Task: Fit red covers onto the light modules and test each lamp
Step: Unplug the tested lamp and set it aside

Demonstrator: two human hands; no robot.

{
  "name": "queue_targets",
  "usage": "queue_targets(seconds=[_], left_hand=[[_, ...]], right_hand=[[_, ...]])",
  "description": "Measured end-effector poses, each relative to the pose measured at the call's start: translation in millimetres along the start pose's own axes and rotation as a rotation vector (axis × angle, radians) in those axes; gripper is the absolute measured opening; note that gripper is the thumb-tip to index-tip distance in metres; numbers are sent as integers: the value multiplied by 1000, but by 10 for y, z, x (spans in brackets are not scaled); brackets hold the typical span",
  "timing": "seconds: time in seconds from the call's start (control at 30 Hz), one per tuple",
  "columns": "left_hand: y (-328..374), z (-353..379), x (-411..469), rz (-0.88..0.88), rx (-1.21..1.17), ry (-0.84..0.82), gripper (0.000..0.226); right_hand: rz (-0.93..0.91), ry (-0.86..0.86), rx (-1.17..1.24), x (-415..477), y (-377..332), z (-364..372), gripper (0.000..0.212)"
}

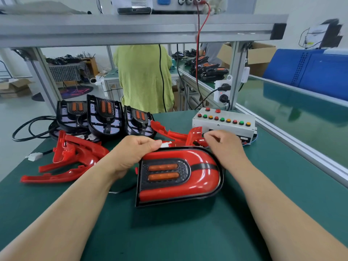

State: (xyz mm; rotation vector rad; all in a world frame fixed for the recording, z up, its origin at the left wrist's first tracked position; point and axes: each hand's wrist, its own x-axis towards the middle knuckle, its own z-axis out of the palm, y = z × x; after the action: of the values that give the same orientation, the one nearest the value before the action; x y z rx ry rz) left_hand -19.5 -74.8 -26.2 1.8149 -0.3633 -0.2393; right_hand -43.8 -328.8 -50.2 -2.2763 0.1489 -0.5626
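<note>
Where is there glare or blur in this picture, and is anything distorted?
Head view: glare streaks on the red cover and sheen on the green belt; the left frame post leans from the wide lens; the device at top right is smeared.

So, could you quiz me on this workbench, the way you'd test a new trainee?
1. True or false: the lamp that the left hand grips already wears its red cover.
2. How many uncovered black modules show orange strips at the rear left? A one, B three, C six.
3. Fill the gap: the buttons on the test box are red, green and ____.

Key: 1 true; 2 B; 3 amber.
</note>
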Motion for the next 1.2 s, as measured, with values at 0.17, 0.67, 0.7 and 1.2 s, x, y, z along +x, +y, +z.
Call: queue_targets(seconds=[0.17, 0.67, 0.7, 1.2], left_hand=[[38, -74, 24, 11, -261, 216, 53], [21, -12, 116, 52, -511, 597, 27], [19, -12, 116, 56, -516, 601, 27], [76, 34, 94, 81, -563, 348, 46]], right_hand=[[-19, 161, 155, -2, -40, -14, 36], [203, -328, 739, -114, -508, 277, 67], [234, -357, 830, -102, -553, 290, 60], [381, -526, 1662, -153, -510, 630, 71]])
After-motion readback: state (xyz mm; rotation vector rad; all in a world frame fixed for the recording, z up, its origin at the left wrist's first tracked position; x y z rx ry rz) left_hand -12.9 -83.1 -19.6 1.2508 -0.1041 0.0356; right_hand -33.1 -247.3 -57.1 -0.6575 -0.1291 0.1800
